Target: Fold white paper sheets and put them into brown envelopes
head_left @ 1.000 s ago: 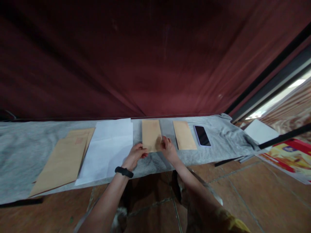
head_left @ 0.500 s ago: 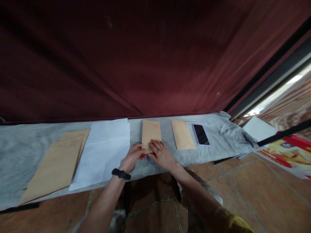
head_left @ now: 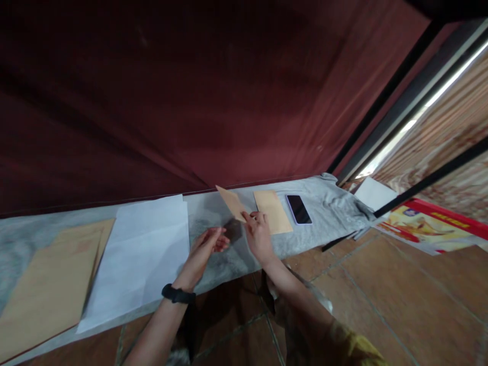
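Observation:
My right hand [head_left: 257,235] pinches the near end of a small tan envelope [head_left: 232,202] and holds it tilted above the grey cloth [head_left: 331,209]. My left hand [head_left: 208,244], with a black band on its wrist, hovers just left of it, fingers loosely apart and holding nothing. A second small tan envelope [head_left: 272,210] lies flat on the cloth to the right of my right hand. Left of my hands lie white sheets of paper [head_left: 141,249].
A dark phone [head_left: 299,209] lies on the cloth beyond the second envelope. Large tan envelopes [head_left: 46,284] are stacked at the far left. A dark red curtain [head_left: 190,101] hangs behind. A printed red and yellow sheet [head_left: 430,226] and a white paper [head_left: 375,193] lie on the tiled floor at right.
My right hand has lifted the small envelope off the cloth and tilted it. My left hand has let go of it and opened. The view has shifted to the right.

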{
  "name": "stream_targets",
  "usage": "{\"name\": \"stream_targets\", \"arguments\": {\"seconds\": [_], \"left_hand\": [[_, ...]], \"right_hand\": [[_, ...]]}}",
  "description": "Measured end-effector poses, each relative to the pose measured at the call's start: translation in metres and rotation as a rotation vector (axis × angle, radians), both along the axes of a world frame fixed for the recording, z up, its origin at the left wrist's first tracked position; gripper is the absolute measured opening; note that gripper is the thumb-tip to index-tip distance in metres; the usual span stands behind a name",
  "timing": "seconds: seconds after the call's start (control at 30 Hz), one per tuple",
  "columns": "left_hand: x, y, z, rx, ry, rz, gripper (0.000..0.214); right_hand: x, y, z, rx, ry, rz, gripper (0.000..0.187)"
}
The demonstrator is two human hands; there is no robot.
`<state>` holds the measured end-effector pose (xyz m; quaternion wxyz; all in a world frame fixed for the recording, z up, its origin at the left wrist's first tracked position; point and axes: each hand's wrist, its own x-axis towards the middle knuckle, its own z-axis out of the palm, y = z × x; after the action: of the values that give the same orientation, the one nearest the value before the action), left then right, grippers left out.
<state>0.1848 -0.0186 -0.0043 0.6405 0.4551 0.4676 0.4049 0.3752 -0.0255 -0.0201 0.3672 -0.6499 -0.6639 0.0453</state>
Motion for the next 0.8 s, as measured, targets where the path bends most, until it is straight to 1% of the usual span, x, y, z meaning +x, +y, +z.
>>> {"name": "stream_targets", "arguments": {"seconds": [0.07, 0.1, 0.17, 0.23, 0.3, 0.37, 0.43, 0.5, 0.57, 0.7, 0.8], "left_hand": [[0.002, 0.0, -0.002, 0.004, 0.066, -0.025, 0.061], [0.003, 0.001, -0.004, 0.007, 0.094, -0.033, 0.06], [0.004, 0.004, -0.008, 0.009, 0.131, -0.043, 0.061], [0.005, 0.008, -0.012, 0.003, 0.144, -0.053, 0.063], [0.006, 0.011, -0.015, -0.01, 0.155, -0.061, 0.063], [0.006, 0.012, -0.018, -0.021, 0.168, -0.064, 0.06], [0.007, 0.013, -0.02, -0.029, 0.184, -0.054, 0.057], [0.008, 0.013, -0.023, -0.031, 0.195, -0.044, 0.056], [0.009, 0.012, -0.025, -0.026, 0.203, -0.052, 0.055], [0.011, 0.011, -0.028, 0.0, 0.226, -0.096, 0.05], [0.012, 0.012, -0.031, 0.018, 0.246, -0.118, 0.048]], "right_hand": [[0.026, 0.008, 0.003, 0.076, 0.227, -0.177, 0.031], [0.038, 0.011, 0.004, 0.104, 0.354, -0.237, 0.029], [0.06, 0.015, 0.004, 0.126, 0.68, -0.304, 0.029], [0.073, 0.014, 0.001, 0.1, 1.059, -0.321, 0.029], [0.077, 0.011, -0.005, 0.086, 1.386, -0.31, 0.028], [0.074, 0.007, -0.012, 0.063, 1.586, -0.284, 0.026], [0.069, 0.004, -0.019, -0.01, 1.668, -0.292, 0.024], [0.064, 0.001, -0.023, -0.075, 1.683, -0.319, 0.025], [0.061, -0.002, -0.026, -0.108, 1.675, -0.326, 0.025], [0.066, -0.011, -0.026, -0.158, 1.652, -0.311, 0.018], [0.072, -0.017, -0.026, -0.229, 1.627, -0.31, 0.016]]}}
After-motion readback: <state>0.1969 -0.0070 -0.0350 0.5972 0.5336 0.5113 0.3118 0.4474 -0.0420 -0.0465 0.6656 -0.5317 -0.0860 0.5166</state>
